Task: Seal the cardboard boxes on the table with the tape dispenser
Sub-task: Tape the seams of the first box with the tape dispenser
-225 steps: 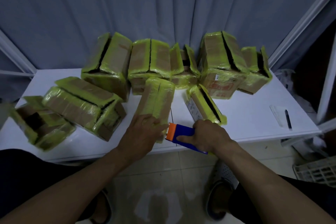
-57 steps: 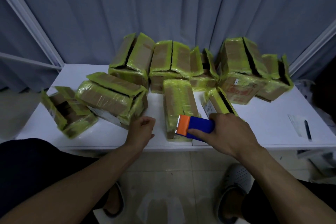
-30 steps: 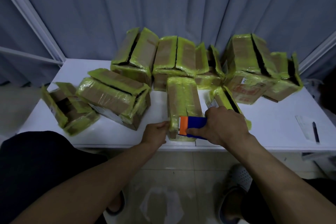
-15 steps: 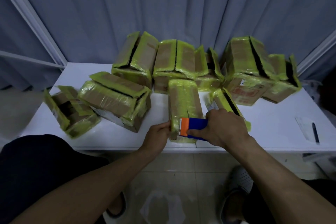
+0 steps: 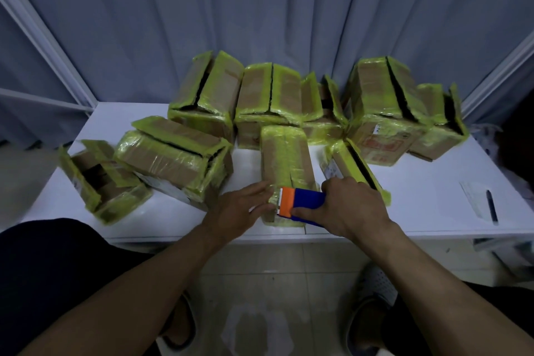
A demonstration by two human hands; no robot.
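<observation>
Lying lengthwise on the table (image 5: 427,199), the middle box (image 5: 284,159) has one short end at the front edge, close to the person, and its long axis runs straight away toward the row of boxes along the back edge. The right hand (image 5: 351,208) grips the tape dispenser (image 5: 300,204), fingers wrapped round its blue body, and holds the orange cutter end across the near end of this box, pointing left. The left hand (image 5: 241,209) is loose, fingers spread flat, with its fingertips (image 5: 267,185) touching the box's near left corner just beside the cutter; it grasps nothing. Both hands sit at the same short end, so neither is clearly nearer. The seam between the flaps runs along the long axis, so the coming stroke probably has to travel away from the front edge, with the flat hand steadying the box.
</observation>
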